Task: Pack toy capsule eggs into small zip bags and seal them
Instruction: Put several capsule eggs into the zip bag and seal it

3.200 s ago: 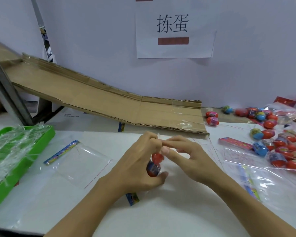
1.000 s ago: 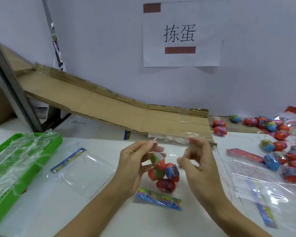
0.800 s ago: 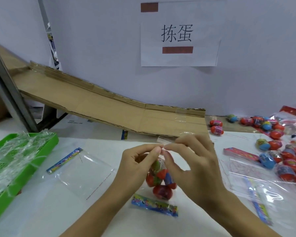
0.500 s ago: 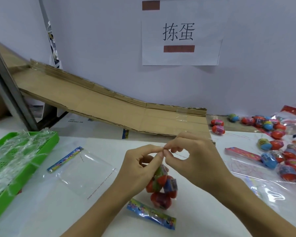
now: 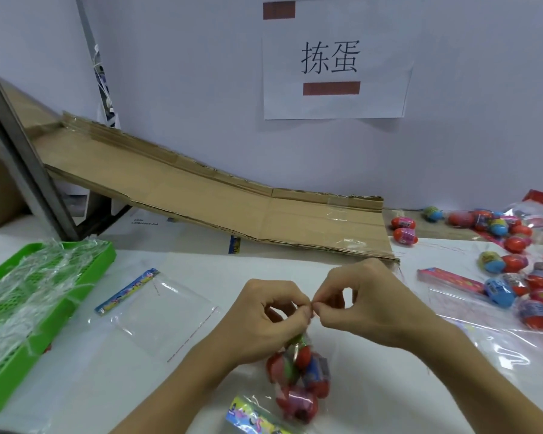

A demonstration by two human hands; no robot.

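White table [image 5: 170, 402] with a cardboard ramp [image 5: 232, 208] sloping down along the back wall, green tray [image 5: 101, 264] on the left edge covered in crumpled clear film. Loose capsule eggs [image 5: 511, 264] piled at far right, well apart from the work. One empty zip bag [image 5: 163, 314] lies flat just left of the hands. Filled bag [image 5: 298, 380] hangs centre, directly under both hands, several red/blue/green eggs bunched at the bottom, printed header strip [image 5: 257, 418] trailing below near the table. Left hand [image 5: 264, 321] and right hand [image 5: 367, 305] both pinch the bag's top edge, thumb and forefinger tips meeting in the middle, other fingers curled. Step looks like sealing: eggs are in, mouth is being pressed closed. Can't tell whether the seal has caught; film too clear to read. Next move likely needs the pinch run outward along the full strip, keeping both layers aligned so no gap stays open, then set the bag down.
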